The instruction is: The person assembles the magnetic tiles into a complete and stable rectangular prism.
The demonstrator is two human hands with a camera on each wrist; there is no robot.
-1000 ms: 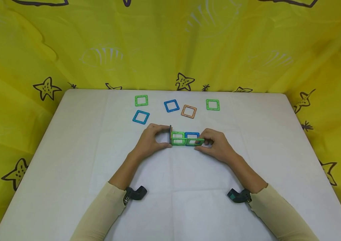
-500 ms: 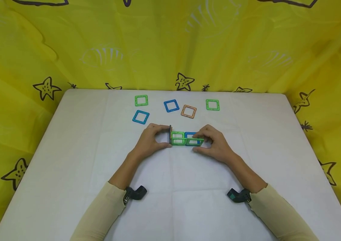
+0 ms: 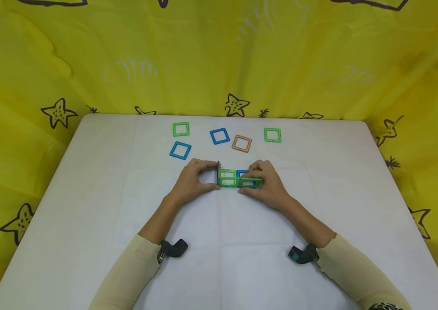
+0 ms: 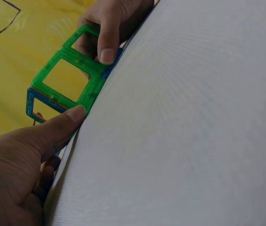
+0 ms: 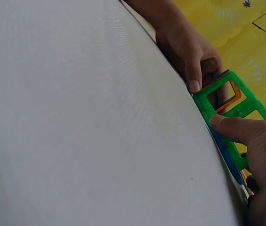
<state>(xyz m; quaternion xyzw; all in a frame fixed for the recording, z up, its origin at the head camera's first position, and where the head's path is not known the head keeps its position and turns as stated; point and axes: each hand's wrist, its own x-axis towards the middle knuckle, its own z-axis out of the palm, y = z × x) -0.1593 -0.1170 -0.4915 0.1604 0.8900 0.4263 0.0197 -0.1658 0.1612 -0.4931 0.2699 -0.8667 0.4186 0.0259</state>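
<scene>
Square magnetic tiles are joined into a small structure mid-table. Two green tiles stand side by side along its front. Behind them show another green tile and a partly covered blue tile. At the left end an upright tile is seen edge-on; it looks blue in the left wrist view. My left hand holds that end, thumb at the front lower corner and fingers behind. My right hand pinches the right front green tile, its thumb on the front face. Some right fingers are hidden behind the tiles.
Loose tiles lie toward the table's far edge: a green one, a light blue one, a blue one, an orange one and a green one farther right. A yellow patterned cloth hangs behind the white table.
My right hand has shifted left along the front green tiles, covering more of the blue tile. The left hand and the loose tiles stay in place.
</scene>
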